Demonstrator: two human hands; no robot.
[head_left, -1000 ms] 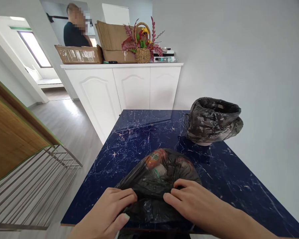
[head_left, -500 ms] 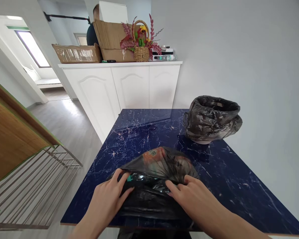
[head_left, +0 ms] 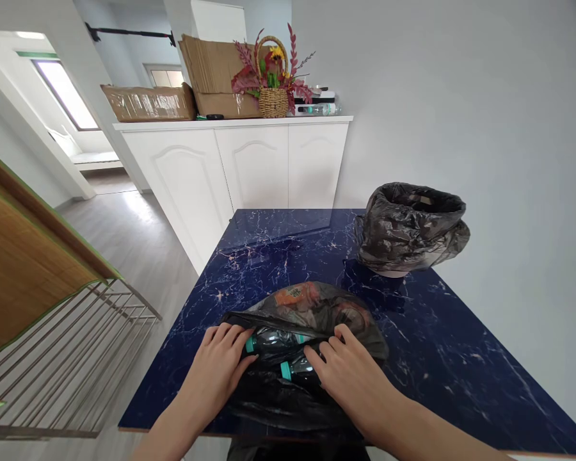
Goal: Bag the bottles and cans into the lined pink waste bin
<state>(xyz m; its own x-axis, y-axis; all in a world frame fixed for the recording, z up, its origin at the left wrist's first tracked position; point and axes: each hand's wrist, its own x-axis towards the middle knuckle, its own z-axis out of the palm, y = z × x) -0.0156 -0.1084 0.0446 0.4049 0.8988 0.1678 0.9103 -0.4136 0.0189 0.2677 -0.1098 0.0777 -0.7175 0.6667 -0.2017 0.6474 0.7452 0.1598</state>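
A thin black plastic bag [head_left: 288, 410] lies at the near edge of the blue marbled table, its mouth spread apart. Inside show a clear bottle [head_left: 273, 341] with a teal cap and a second bottle [head_left: 301, 367], also teal-capped. Orange-red packaging [head_left: 297, 296] shows through the film at the far side. My left hand [head_left: 224, 355] is closed on the bag's left rim, fingers bent over the edge. On the right rim, my right hand [head_left: 340, 365] grips the film with thumb and fingers, beside the second bottle.
A bin lined with a black bag [head_left: 410, 230] stands at the table's [head_left: 278, 250] back right. Beyond is a white cabinet [head_left: 259, 166] with cardboard boxes [head_left: 148, 104] and a flower basket [head_left: 272, 102]. A metal rack [head_left: 77, 365] stands at the left.
The bag's mouth is wider, and the second teal-capped bottle now shows. My right hand has moved slightly left and up. The person behind the cardboard is out of sight.
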